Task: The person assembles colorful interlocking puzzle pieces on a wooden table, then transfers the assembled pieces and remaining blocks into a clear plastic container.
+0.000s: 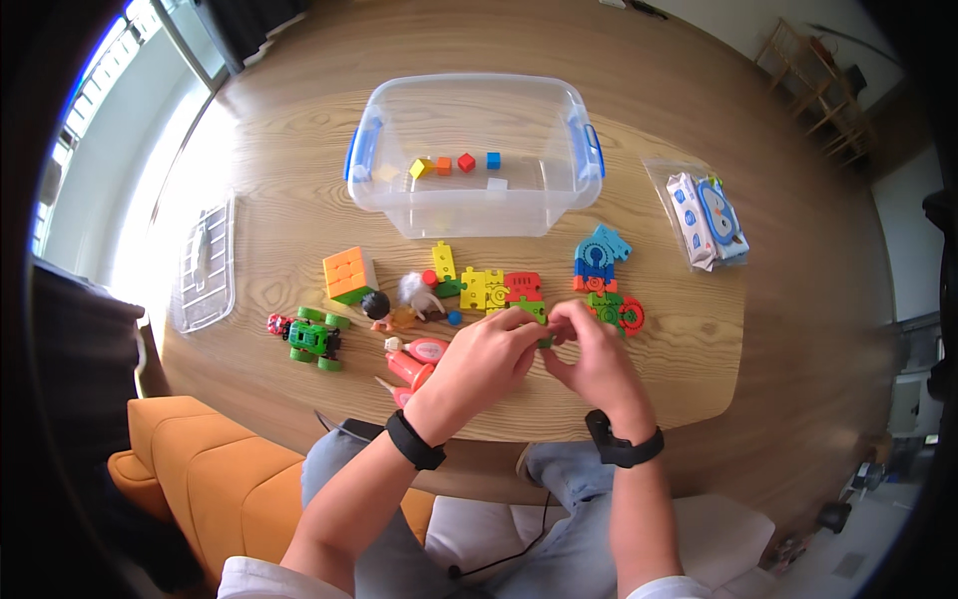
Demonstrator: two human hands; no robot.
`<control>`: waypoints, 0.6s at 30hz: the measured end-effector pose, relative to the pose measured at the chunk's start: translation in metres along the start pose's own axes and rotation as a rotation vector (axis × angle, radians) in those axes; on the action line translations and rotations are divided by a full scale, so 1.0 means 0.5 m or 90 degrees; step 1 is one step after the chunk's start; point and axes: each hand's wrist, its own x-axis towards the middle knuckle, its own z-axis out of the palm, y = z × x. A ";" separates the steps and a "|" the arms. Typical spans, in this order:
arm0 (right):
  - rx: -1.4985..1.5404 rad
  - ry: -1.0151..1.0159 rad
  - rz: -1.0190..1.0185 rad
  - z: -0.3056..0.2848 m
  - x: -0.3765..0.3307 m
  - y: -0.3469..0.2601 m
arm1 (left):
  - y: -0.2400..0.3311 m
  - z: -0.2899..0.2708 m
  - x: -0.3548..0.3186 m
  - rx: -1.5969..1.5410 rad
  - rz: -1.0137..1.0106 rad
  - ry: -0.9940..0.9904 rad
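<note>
My left hand (489, 357) and my right hand (589, 354) meet over the near middle of the wooden table (299, 220). Together they pinch a small green toy piece (540, 315), mostly hidden by the fingers. Just beyond the fingertips lies a row of yellow, red and green building pieces (491, 288). A blue, orange and red gear assembly (602, 280) sits to the right of them.
A clear plastic bin (474, 205) with blue handles holds a few small coloured cubes. Its lid (205, 265) lies at the left. A colour cube puzzle (349, 274), a small doll (379, 309), a green toy vehicle (311, 337), red toy pieces (414, 361) and a bagged packet (707, 220) lie around.
</note>
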 end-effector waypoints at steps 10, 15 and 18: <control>-0.100 0.131 -0.083 -0.147 0.132 -0.171 | -0.017 -0.056 -0.023 -0.005 0.063 0.085; -0.124 0.020 -0.067 -0.149 0.313 -0.222 | -0.024 -0.085 -0.034 -0.009 0.045 0.103; -0.114 -0.022 -0.027 -0.126 0.415 -0.188 | -0.027 -0.088 -0.036 -0.001 0.047 0.101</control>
